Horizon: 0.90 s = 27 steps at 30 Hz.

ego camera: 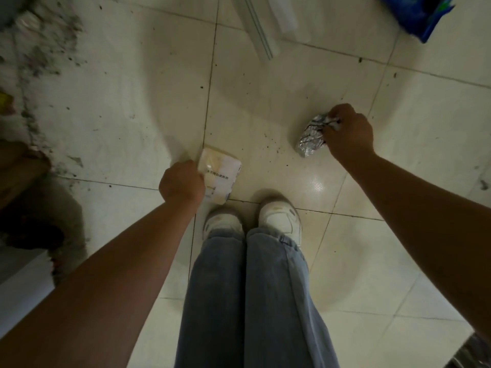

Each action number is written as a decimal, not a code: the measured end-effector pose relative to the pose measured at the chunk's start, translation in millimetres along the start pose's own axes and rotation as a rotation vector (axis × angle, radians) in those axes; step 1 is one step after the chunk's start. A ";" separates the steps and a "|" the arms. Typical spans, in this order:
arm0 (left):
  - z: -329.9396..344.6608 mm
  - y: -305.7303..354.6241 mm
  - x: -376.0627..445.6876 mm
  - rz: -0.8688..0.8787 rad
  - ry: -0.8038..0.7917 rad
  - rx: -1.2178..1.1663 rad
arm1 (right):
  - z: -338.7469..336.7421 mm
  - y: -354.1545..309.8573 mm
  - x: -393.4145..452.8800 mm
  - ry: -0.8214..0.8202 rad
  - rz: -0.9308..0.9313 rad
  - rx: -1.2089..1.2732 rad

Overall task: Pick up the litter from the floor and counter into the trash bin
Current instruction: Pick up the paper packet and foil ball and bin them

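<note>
I look straight down at a pale tiled floor [265, 102]. My left hand [182, 181] grips a cream and white plastic packet [219, 175] with dark print, held just ahead of my shoes. Out to the right, my right hand [348, 131] pinches the top of a crumpled silver foil wrapper [310, 136]. Whether either piece touches the floor I cannot tell. No trash bin is in view.
My white shoes [252, 221] and blue jeans fill the lower middle. A blue plastic bag [422, 14] lies at the top right, a white frame piece [265, 25] at the top centre. Dirt and debris [39, 49] spread along the left, with dark specks between.
</note>
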<state>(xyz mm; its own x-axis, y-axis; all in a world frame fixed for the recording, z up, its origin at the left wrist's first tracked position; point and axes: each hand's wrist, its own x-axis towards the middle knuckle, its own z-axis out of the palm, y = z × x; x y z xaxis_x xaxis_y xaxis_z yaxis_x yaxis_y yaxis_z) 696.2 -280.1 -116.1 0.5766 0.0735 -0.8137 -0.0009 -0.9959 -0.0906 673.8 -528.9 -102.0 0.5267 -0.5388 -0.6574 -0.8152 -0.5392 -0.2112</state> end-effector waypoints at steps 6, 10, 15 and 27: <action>3.2 22.5 -0.5 -0.011 0.039 -0.030 | 2.6 7.7 -8.3 -0.032 -0.126 0.059; -17.3 27.6 -35.2 0.078 0.116 0.005 | -3.9 21.7 -36.5 -0.052 -0.102 0.150; -84.2 56.5 -118.4 0.342 0.187 0.220 | -47.9 46.5 -112.4 -0.039 0.128 0.372; -154.3 231.5 -394.4 0.711 0.106 0.343 | -273.3 169.1 -329.2 0.261 0.444 0.808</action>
<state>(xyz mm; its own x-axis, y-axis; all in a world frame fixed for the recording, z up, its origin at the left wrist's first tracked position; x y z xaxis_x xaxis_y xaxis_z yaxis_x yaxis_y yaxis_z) 594.6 -547.9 272.5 0.4183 -0.5960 -0.6854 -0.6396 -0.7291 0.2436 428.3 -619.5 276.4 0.0871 -0.7662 -0.6367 -0.8215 0.3062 -0.4809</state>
